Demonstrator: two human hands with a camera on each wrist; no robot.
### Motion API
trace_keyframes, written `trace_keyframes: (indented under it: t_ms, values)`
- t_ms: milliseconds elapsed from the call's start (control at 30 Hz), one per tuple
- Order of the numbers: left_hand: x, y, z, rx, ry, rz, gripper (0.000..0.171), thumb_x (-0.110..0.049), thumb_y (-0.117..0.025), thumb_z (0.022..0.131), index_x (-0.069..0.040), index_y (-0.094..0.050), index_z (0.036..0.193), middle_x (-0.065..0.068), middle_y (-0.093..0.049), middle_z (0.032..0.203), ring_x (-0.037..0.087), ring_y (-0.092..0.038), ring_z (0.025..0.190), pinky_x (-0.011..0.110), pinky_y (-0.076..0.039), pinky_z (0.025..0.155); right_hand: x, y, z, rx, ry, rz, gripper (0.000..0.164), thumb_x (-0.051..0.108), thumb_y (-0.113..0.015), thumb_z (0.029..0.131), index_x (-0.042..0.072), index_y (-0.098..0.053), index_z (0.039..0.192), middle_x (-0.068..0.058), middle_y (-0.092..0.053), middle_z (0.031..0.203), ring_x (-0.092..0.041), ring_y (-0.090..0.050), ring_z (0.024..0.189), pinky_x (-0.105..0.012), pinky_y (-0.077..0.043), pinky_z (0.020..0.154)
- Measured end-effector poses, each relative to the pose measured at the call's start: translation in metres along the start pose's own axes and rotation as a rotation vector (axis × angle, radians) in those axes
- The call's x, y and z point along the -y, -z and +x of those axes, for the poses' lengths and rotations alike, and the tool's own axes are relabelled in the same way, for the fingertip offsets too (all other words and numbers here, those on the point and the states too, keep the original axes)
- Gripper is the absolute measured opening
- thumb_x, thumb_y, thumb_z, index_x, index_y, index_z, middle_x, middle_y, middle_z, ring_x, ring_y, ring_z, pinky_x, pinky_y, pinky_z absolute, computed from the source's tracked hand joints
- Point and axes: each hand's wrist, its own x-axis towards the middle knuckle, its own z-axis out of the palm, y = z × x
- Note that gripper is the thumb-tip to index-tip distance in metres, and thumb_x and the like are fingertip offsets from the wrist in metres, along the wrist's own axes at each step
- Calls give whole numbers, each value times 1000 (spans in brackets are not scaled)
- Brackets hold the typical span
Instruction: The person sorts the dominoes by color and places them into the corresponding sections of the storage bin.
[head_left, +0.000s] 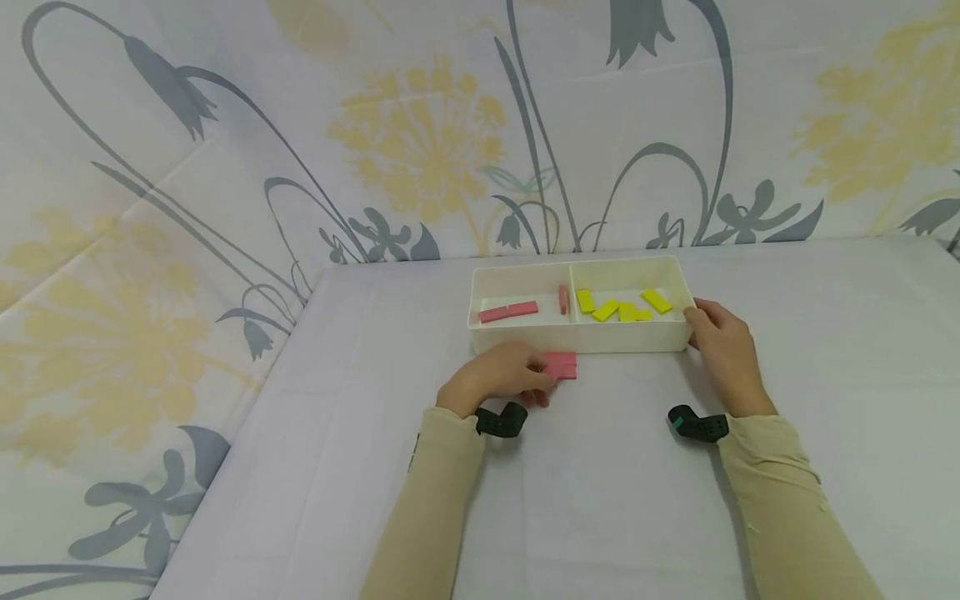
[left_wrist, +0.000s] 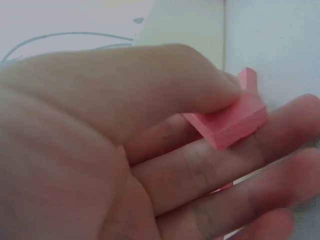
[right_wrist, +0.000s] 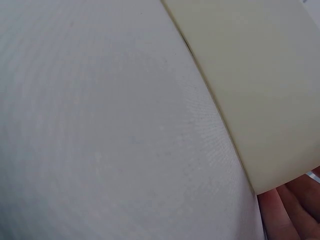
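Note:
In the head view my left hand (head_left: 498,371) is just in front of a white two-part box (head_left: 585,337). Its thumb and fingers pinch a pink rectangular block (left_wrist: 235,120), seen close in the left wrist view. Beside those fingertips, more pink blocks (head_left: 562,365) lie on the table, partly hidden by the hand. My right hand (head_left: 726,354) grips the box's right end, thumb at the front corner and fingers around the side. The right wrist view catches only some of its fingers (right_wrist: 295,210) by the box wall.
Inside the box, a divider (head_left: 573,292) separates pink blocks (head_left: 522,308) on the left from several yellow blocks (head_left: 606,310) on the right. White cloth (head_left: 600,500) covers the table. A flower-patterned cloth (head_left: 450,125) hangs behind and to the left.

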Motion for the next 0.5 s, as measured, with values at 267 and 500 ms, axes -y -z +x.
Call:
trace_keyframes:
  t_ms: [267,500]
  values:
    - [0,0,-2,20,22,-55,10,-15,-57,83,-8,-56,91,4,-66,67,17,-62,64,25,-47,63,-1,0,1,2,-9,-1,68,54,-27,89,8,-31,138,-15,-34,138,-32,-47,111,-50,-31,95]
    - [1,2,-4,0,48,-111,32,-11,-57,82,-12,-51,113,9,-65,69,20,-63,64,27,-48,63,-1,0,0,-9,2,-2,67,53,-28,89,8,-33,138,-15,-36,137,-31,-47,110,-48,-32,95]
